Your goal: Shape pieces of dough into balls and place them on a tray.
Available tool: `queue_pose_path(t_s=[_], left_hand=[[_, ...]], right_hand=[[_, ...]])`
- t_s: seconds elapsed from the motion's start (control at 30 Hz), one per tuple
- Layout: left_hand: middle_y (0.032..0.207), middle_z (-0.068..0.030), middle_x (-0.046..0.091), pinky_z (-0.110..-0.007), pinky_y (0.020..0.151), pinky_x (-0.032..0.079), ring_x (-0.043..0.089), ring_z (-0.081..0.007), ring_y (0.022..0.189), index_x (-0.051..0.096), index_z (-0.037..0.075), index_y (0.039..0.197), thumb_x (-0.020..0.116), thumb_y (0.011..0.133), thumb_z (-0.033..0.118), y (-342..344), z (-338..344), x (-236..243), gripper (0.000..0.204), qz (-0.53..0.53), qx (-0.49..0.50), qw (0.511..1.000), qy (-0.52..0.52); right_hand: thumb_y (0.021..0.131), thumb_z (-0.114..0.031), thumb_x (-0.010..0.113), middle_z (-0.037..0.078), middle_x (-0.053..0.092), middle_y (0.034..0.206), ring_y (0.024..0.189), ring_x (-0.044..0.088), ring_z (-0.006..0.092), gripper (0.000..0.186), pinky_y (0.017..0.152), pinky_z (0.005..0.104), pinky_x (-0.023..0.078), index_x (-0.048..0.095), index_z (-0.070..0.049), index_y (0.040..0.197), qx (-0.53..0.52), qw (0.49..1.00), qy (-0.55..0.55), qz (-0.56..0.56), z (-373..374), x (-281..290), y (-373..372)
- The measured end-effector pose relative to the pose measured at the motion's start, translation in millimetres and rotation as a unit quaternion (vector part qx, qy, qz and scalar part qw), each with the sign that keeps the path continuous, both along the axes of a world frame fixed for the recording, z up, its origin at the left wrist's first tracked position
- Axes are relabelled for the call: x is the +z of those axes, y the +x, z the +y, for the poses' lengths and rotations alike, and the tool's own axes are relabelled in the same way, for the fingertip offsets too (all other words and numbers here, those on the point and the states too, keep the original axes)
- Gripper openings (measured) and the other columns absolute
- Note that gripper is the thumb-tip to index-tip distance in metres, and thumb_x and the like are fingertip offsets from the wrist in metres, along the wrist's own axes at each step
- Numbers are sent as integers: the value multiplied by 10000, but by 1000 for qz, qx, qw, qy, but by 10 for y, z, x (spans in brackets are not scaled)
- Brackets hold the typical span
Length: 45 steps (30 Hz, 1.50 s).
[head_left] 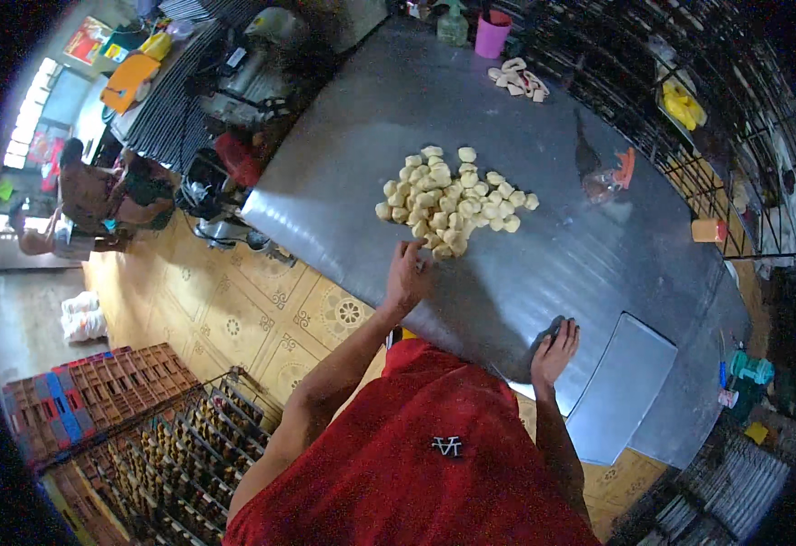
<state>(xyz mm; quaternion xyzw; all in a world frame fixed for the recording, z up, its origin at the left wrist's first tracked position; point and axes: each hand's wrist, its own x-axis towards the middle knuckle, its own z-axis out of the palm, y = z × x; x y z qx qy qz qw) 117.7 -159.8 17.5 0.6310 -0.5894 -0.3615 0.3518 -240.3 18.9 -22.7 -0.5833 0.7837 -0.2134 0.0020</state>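
A heap of small pale dough pieces (453,196) lies on the middle of a grey metal table (343,164). My left hand (407,278) is at the near edge of the heap, just short of the closest pieces. Its fingers are slightly bent and look apart, and nothing shows in them. Farther right, my right hand (555,353) is by the table's near edge with its fingers stretched out over the metal, holding nothing. Between the right hand and the table's right side lies a flat grey metal sheet (624,387).
A crumpled cloth (518,80), a pink cup (493,35) and a clear plastic bag (600,185) are on the table's far part. Dark wire racks (707,182) line the right. At left are a machine (252,77), people (98,187) and stacked crates (98,400).
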Motion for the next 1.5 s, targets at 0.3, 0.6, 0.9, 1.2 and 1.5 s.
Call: queue_pose_path(t_s=[0.3, 0.6, 0.9, 1.2, 1.5], left_hand=[[1211, -243, 526, -564, 898, 531, 600, -496, 1064, 613, 42, 1204, 780, 844, 40, -266, -202, 63, 397, -59, -93, 987, -115], [1116, -250, 648, -540, 776, 568, 672, -470, 952, 652, 64, 1157, 755, 882, 105, -316, -461, -107, 297, -64, -68, 991, -91], [1093, -208, 687, -518, 827, 579, 676, -450, 1004, 638, 71, 1202, 728, 886, 83, -859, 692, -176, 329, -7, -336, 925, -178], [1179, -196, 638, -535, 894, 533, 641, -424, 1052, 591, 106, 1436, 629, 999, 190, -118, 1193, -182, 446, -209, -331, 903, -176], [1070, -152, 666, -522, 873, 477, 635, -365, 1027, 583, 106, 1449, 633, 1021, 292, -1066, 731, -347, 470, -285, -191, 923, -176]], right_hand=[[1044, -253, 509, 234, 456, 1624, 1514, 375, 494, 532, 1246, 628, 268, 524, -21, 1522, -15, 1000, 10, 16, -46, 105, 51], [1031, -262, 535, 224, 475, 1604, 1523, 374, 473, 528, 1251, 621, 268, 529, -32, 1506, -26, 999, 15, 16, -33, 77, 36], [984, -186, 697, 294, 617, 1356, 1252, 602, 479, 557, 1075, 512, 499, 522, 39, 1464, 145, 940, -6, -309, -76, 441, 642], [926, -50, 673, 245, 625, 1103, 1038, 590, 453, 186, 885, 550, 499, 640, 6, 1100, 35, 990, -48, -130, 1158, 382, -33], [888, -64, 652, 205, 616, 1285, 1114, 596, 409, 439, 938, 518, 468, 632, -59, 1326, -6, 997, -7, 74, 485, 328, -259]])
